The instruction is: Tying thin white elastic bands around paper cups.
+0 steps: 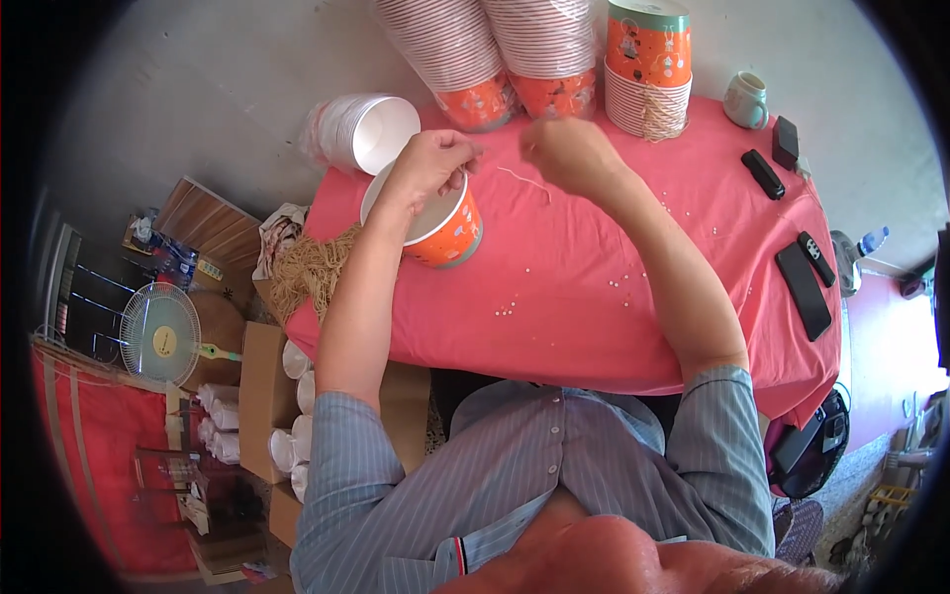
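Observation:
My left hand is over the rim of an orange paper bucket with a white inside and a teal base band. Its thumb and fingers are pinched together; whatever they hold is too small to make out. Level with it on the right, my right hand is raised above the cloth, fingers curled closed and slightly blurred. What lies inside that grip is hidden. A thin pale string lies on the cloth between the hands. White paper buckets in clear plastic lie on their side behind the left hand.
Stacked orange buckets and wrapped stacks line the back of the red cloth-covered table. Tangled string hangs at the left edge. Small white beads are scattered about. A mug and a phone are at right.

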A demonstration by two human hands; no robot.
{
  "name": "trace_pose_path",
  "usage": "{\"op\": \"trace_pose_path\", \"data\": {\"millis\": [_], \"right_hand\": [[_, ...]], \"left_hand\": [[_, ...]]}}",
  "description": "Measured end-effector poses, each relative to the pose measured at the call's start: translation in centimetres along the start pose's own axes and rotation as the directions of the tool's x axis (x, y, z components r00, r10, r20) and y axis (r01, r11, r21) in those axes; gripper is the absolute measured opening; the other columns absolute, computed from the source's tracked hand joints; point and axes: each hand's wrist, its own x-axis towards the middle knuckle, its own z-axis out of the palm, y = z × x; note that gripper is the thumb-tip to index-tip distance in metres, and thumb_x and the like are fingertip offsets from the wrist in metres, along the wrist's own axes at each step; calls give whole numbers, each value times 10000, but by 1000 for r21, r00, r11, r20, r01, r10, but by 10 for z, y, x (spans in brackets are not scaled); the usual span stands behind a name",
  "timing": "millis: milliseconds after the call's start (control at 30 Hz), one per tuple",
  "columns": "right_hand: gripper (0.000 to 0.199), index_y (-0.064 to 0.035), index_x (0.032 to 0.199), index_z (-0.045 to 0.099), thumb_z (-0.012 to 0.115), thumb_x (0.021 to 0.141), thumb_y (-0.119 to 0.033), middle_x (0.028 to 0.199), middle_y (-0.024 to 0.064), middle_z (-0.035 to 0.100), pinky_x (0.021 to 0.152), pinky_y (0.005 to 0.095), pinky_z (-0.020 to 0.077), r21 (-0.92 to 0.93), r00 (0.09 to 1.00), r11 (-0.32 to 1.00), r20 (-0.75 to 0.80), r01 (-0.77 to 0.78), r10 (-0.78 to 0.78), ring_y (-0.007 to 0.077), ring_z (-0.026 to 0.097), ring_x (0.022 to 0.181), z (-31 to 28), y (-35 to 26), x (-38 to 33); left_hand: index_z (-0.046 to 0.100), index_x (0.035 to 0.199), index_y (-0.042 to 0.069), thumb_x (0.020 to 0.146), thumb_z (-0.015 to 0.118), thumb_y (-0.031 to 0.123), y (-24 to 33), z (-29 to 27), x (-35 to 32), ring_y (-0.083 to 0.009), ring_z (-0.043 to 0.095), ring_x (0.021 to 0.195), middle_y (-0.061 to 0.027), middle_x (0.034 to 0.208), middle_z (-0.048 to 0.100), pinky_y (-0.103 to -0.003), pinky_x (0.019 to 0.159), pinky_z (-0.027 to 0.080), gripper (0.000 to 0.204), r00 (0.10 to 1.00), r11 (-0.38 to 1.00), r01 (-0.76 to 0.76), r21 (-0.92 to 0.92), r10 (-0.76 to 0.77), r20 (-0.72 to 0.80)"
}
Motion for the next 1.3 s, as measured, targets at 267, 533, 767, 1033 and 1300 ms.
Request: {"op": "trace_pose_path", "data": {"millis": [267,533,767,1033,1300], "right_hand": [[184,-35,1096,829,783,1035,-203,867,28,774,639,288,534,744,995,661,82,-99,56,86,656,743,21,-23,0],[151,-47,1067,846,775,1032,-175,881,-7,774,676,259,545,878,965,420,146,-228,220,62,670,792,36,-26,-2],[169,-59,1104,840,770,1056,-205,883,-24,767,652,244,530,874,964,440,102,-205,246,49,660,778,38,-29,-2],[215,-26,1154,826,741,1052,-196,921,4,773,655,256,532,856,945,403,273,-323,177,68,669,770,33,-8,4],[230,-31,1166,828,790,1012,-198,928,12,779,655,259,531,826,932,439,350,-354,93,70,683,760,37,-7,3]], "left_hand": [[769,1095,32,1069,689,207,2,3,-15,-44,615,681,18,873,729,-225,583,454,194,995,995,-48,-84,55,78],[773,1188,14,1090,648,175,-5,-1,-19,-48,634,784,-14,998,781,-226,690,483,226,987,987,-63,-147,83,137],[792,1149,3,1053,703,220,-8,2,-22,-66,647,818,-31,995,799,-236,695,492,254,984,983,-113,-145,131,124],[804,1080,15,1050,721,225,-8,1,-22,-65,650,796,-33,957,795,-236,673,481,228,993,981,-99,-170,108,48],[802,1062,24,1046,701,262,-9,2,-23,-73,649,768,-24,909,773,-239,642,473,259,994,980,-108,-165,109,-4]]}}
